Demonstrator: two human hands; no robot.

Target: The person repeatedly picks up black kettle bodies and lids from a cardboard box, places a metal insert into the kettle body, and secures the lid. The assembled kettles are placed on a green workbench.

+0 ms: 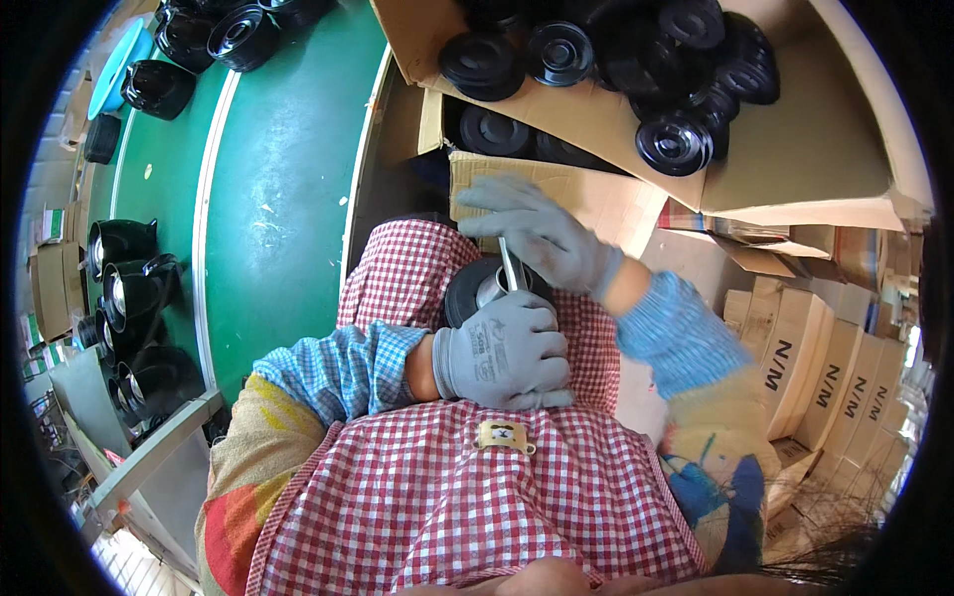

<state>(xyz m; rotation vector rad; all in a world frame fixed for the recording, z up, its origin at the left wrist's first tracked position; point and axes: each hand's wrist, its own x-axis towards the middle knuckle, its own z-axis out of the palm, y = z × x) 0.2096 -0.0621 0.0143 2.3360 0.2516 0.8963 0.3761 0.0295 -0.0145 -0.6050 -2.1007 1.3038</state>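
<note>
On my lap, between my knees, sits a black round part (461, 295) with a silver metal collar at its middle. My left hand (505, 353), in a grey glove, is closed over its near side; the fingertips are hidden. A narrow silver metal rod (513, 266) rises from the part, just beyond my left knuckles. Over the rod's upper end, my right hand (547, 236), also gloved in grey, stretches its fingers out to the left. Whether its palm or thumb touches the rod I cannot tell.
To the left runs a green worktable (283, 179), with black kettle-like pots (134, 293) along its far side. Ahead, an open cardboard box (795, 149) holds several black round lids (674, 142). Closed cartons (785, 343) stand at the right. A grey metal rail (149, 457) is near my left elbow.
</note>
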